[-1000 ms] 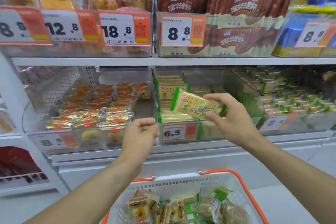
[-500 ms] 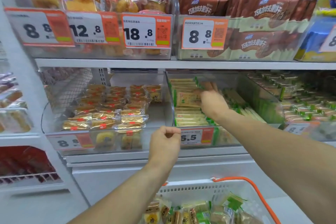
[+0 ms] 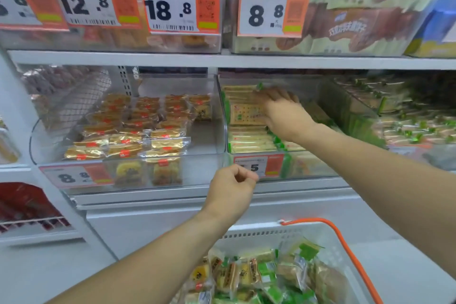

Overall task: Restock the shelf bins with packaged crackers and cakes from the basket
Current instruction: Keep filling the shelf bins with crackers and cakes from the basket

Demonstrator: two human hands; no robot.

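Two bare forearms, no sleeves, left grip (image 3: 230,187), right grip (image 3: 283,116)

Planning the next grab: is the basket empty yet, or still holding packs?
Not empty. The basket holds a pile of wrapped cakes and green cracker packs across its visible bottom.
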